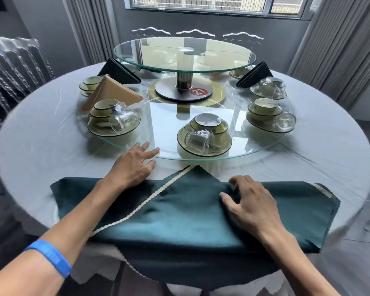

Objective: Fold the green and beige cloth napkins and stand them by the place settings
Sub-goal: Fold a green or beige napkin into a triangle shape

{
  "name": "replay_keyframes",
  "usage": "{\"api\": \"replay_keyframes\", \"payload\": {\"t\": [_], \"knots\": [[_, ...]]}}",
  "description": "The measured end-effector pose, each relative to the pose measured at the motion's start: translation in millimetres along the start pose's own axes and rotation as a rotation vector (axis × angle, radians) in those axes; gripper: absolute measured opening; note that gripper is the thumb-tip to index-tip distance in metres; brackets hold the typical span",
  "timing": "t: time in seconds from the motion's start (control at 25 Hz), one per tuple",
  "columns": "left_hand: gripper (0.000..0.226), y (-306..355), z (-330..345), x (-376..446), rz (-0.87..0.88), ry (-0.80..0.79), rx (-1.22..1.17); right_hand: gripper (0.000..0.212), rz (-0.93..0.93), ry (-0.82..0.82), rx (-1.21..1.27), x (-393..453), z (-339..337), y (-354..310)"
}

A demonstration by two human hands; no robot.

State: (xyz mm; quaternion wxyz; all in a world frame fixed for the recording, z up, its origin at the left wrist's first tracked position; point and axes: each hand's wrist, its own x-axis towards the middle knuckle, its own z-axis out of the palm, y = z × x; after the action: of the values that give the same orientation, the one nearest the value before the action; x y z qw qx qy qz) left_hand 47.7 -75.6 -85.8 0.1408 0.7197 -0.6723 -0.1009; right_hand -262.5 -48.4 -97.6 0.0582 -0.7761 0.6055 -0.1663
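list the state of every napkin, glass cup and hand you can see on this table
green napkin: near edge, partly folded, lying flat
beige napkin: folded, standing
left dark green napkin: folded, standing
right dark green napkin: folded, standing
glass cups: tipped on their sides on the plates
left hand: open, fingers at the glass turntable edge
right hand: fingers curled on the green napkin

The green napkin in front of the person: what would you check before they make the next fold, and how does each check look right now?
1. Green napkin lies on the table: ok.
2. Near edge on the table: not ok, it hangs over.
3. Right hand holds the cloth: ok, fingers pinch a fold.
4. Left hand on the cloth: not ok, fingers reach past it toward the glass turntable.
5. Folded layers square: cannot tell.
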Motion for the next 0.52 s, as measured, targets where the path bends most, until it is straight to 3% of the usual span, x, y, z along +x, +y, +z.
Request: {"api": "replay_keyframes", "payload": {"t": [0.24, 0.4, 0.52], "knots": [[0.057, 2.2, -7.5, -2.1, -0.020, -0.117, 0.032, 0.051, 0.114, -0.190, 0.054, -5.8, -12.8, -10.0], [0.057, 22.7, -6.8, -73.4, 0.051, 0.078, -0.206, 0.034, 0.032, -0.208, 0.100, -18.6, -14.4, -3.4], [0.068, 25.1, -10.1, -137.5, 0.166, -0.133, -0.279, 0.024, 0.023, -0.127, 0.327, -35.1, -23.9, 6.9]]}}
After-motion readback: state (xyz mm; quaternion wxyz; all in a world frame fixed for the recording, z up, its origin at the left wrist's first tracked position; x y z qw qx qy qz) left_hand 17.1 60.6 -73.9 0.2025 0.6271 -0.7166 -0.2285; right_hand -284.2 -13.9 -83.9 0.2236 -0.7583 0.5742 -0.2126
